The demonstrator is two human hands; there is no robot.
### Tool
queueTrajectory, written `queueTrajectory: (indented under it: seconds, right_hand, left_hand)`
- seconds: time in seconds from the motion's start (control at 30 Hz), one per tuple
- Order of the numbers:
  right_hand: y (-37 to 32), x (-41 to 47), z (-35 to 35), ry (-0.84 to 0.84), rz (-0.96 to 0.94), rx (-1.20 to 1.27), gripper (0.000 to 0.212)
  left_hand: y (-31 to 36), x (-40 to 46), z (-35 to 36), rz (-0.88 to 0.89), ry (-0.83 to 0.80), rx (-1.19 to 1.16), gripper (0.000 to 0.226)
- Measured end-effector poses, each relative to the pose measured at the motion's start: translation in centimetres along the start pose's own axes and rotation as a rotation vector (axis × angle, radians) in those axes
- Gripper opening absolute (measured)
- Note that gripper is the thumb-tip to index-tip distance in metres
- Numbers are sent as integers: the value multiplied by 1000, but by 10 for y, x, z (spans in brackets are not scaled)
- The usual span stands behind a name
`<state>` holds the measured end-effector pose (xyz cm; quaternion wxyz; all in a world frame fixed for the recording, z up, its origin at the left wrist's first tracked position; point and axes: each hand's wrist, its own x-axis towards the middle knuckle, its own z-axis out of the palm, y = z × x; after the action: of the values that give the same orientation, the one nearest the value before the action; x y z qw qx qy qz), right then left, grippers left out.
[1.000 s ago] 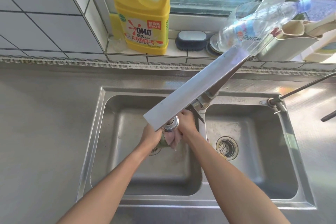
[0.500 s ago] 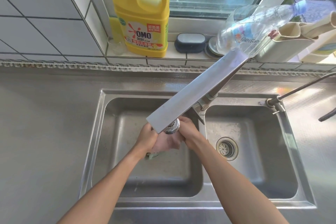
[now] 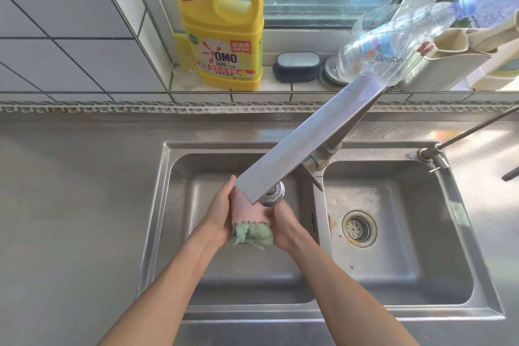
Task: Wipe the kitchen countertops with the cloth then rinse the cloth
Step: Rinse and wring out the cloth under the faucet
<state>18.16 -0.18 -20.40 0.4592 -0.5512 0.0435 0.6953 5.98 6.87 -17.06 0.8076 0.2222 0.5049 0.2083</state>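
A pink and green cloth (image 3: 250, 226) is bunched between both my hands over the left basin of the steel double sink (image 3: 168, 194). My left hand (image 3: 218, 212) grips its left side, fingers reaching up under the flat faucet spout (image 3: 309, 137). Its right side is held by my right hand (image 3: 283, 229), just below the round faucet head (image 3: 271, 196). The cloth's upper end is hidden under the spout. The grey countertop (image 3: 75, 205) stretches to the left of the sink.
On the window sill stand a yellow detergent jug (image 3: 229, 36), a small glass (image 3: 184, 76), a dark blue brush (image 3: 297, 67) and a tilted clear plastic bottle (image 3: 398, 42). The right basin holds a drain strainer (image 3: 359, 229). A thin second tap (image 3: 474, 128) rises at the right.
Both hands have drawn slightly toward me and spread a little; the cloth, mostly hidden before, now shows its pink and green folds between them.
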Motion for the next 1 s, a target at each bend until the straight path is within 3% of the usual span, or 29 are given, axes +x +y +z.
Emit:
queueTrajectory:
  seconds: [0.17, 0.27, 0.33, 0.43, 0.57, 0.67, 0.77, 0.9, 0.97, 1.0]
  right_hand:
    - [-16, -4, -14, 189, -122, -65, 39]
    - [-24, -7, -20, 221, -191, -103, 39]
    - [-26, -13, -23, 196, -214, -76, 41]
    - [-25, -20, -18, 190, -321, -107, 36]
    - [-9, -23, 4, 298, -595, -488, 7]
    - [-9, -29, 19, 373, -621, -761, 26]
    - [-15, -31, 21, 438, -559, -931, 37]
    - [-23, -28, 23, 441, -501, -977, 23]
    - [-27, -30, 26, 433, -489, -948, 6]
    - [-28, -30, 28, 426, -487, -917, 11]
  left_hand:
    - [-8, 6, -5, 206, 201, 428, 20]
    - [-17, 12, -5, 329, 372, 792, 32]
    - [-22, 13, -2, 336, 484, 914, 31]
    - [-25, 17, 12, 302, 426, 694, 19]
    - [-25, 18, 42, 73, 337, 206, 15]
    - [-29, 21, 51, -124, 264, -195, 25]
    - [-35, 22, 51, -156, 220, -238, 29]
    - [-37, 19, 56, -145, 210, -220, 25]
    - [-38, 21, 54, -133, 252, -226, 24]
    - [-38, 23, 52, -126, 258, -218, 25]
